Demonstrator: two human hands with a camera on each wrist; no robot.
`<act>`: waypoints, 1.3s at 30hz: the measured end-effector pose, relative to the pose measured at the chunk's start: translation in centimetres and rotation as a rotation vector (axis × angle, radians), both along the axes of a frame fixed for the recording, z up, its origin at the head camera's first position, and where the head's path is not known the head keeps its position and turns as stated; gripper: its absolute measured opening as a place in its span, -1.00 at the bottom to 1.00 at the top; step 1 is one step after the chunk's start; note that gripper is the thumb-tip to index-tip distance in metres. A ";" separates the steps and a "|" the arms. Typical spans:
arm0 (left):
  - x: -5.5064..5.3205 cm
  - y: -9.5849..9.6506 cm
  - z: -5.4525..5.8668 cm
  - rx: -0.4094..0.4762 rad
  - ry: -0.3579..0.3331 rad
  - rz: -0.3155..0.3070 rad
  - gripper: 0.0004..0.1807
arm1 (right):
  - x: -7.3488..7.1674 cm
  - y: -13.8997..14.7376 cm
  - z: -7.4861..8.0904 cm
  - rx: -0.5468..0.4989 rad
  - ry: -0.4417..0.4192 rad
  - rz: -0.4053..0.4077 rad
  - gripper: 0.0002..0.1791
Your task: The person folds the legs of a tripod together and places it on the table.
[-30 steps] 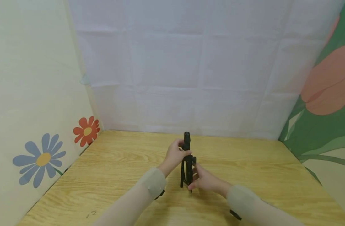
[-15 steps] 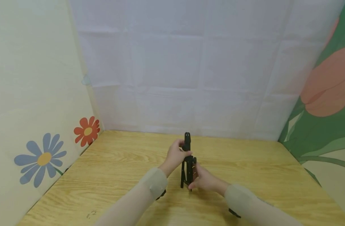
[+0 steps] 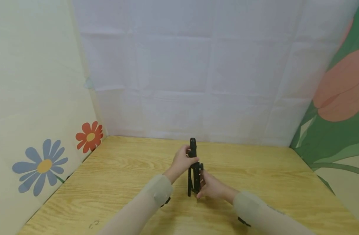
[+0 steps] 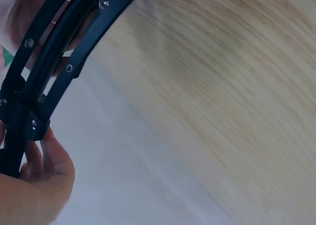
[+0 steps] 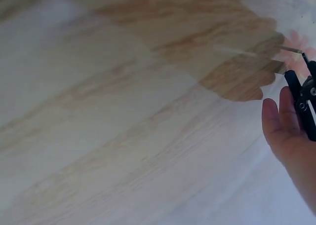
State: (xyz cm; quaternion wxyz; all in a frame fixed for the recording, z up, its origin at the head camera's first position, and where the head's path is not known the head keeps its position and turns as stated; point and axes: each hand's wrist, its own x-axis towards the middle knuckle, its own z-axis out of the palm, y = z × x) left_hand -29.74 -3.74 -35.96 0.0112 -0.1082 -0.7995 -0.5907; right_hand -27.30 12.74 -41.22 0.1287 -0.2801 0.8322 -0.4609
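Observation:
A small black tripod [image 3: 197, 178] stands nearly upright at mid-table, its legs close together. My left hand [image 3: 182, 161] grips its upper part below the head, thumb across the front. Lower down, my right hand [image 3: 213, 186] holds a leg from the right side, with the thumb near the foot. In the left wrist view, the tripod's legs [image 4: 61, 74] and riveted braces run up past my left hand [image 4: 42, 185]. The right wrist view catches only part of the tripod [image 5: 306, 94] at its edge, against the fingers of my right hand [image 5: 291, 136].
The wood-grain table [image 3: 123, 169] spreads around both hands. Behind it hangs a creased white cloth [image 3: 173, 65]. A flower-printed panel [image 3: 44, 98] borders the left side, and a green panel with a pink tulip [image 3: 344, 88] borders the right.
The tripod's top has tipped slightly to the left over the last half second. Both hands keep nearly the same places on it.

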 end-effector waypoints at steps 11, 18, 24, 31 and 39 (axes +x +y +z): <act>-0.2 -0.8 0.8 -0.035 -0.014 -0.331 -0.45 | -0.2 0.8 -0.4 -0.050 -0.070 0.030 -0.05; -0.3 -0.9 1.0 -0.051 -0.022 -0.354 -0.57 | -0.6 1.3 -0.5 -0.043 -0.077 0.098 -0.04; -0.5 -0.7 0.7 -0.032 -0.028 -0.328 -0.58 | -0.6 1.6 -0.3 -0.044 -0.098 0.109 -0.06; -0.5 -1.1 0.3 -0.023 -0.034 -0.249 -0.62 | -0.4 1.9 -0.3 -0.008 -0.064 0.078 -0.21; -0.5 -1.3 -0.2 -0.003 -0.024 -0.188 -0.64 | -0.1 2.2 0.1 -0.023 -0.083 0.098 -0.26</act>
